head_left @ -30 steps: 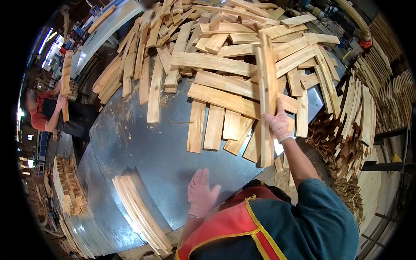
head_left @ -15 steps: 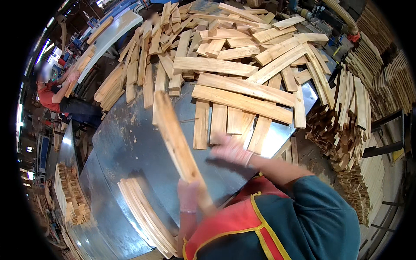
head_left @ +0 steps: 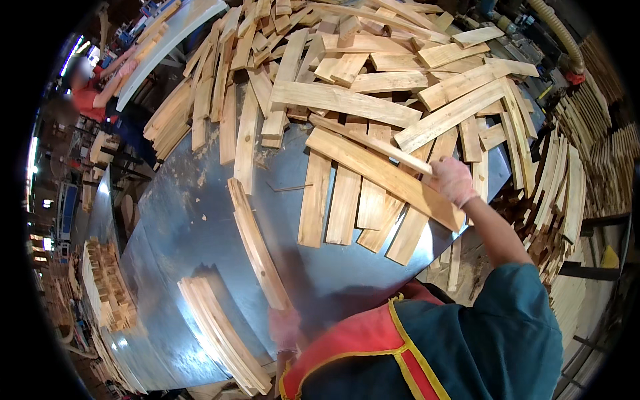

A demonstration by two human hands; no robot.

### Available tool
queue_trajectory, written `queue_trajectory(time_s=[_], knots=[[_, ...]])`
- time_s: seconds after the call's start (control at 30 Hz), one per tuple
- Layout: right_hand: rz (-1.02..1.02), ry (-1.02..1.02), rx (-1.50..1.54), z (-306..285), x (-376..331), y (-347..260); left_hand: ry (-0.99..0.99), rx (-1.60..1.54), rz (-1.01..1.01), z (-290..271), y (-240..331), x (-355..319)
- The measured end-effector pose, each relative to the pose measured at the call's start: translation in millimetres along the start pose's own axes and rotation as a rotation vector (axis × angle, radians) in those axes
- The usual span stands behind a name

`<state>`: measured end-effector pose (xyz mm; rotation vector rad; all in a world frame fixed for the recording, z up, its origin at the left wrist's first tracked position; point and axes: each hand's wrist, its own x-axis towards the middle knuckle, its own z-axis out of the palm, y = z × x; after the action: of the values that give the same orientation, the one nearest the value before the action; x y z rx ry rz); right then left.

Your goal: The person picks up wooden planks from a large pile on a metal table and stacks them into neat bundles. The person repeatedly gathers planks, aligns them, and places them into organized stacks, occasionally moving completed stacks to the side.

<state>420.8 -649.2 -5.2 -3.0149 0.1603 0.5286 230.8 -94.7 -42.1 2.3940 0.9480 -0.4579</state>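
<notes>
My left hand [head_left: 284, 325], in a pale pink glove, is closed round the near end of a long wooden board [head_left: 259, 248]. The board slants away over the metal tabletop [head_left: 187, 233], its edge turned up. My right hand [head_left: 454, 181], gloved alike, grips the right end of a second board [head_left: 375, 144], which is tipped on its edge at the front of a large heap. Just before it lies a wide flat board [head_left: 383, 179], resting across several shorter ones. To the left of my left hand stands a neat row of boards [head_left: 217, 327] on edge.
The heap of loose boards [head_left: 347, 100] covers the table's far side. Stacked boards [head_left: 553, 180] stand beyond the right edge. At the far left a person in a red top [head_left: 90, 100] handles boards at another table [head_left: 170, 53]. A thin rod [head_left: 291, 188] lies mid-table.
My right hand has moved right and away and taken hold of a board on the heap, which now tips on edge. The board in my left hand has swung lower and left.
</notes>
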Motion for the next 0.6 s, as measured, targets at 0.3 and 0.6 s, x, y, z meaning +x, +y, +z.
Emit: queue_trajectory(time_s=[0.3, 0.6], knots=[[-0.079, 0.038, 0.358, 13.0, -34.7, -29.1, 0.033, 0.072, 0.035, 19.9, -35.2, 22.6], [-0.216, 0.076, 0.396, 32.6, -93.1, -165.2, -0.014, -0.087, 0.053, 1.1, -24.5, 7.0]])
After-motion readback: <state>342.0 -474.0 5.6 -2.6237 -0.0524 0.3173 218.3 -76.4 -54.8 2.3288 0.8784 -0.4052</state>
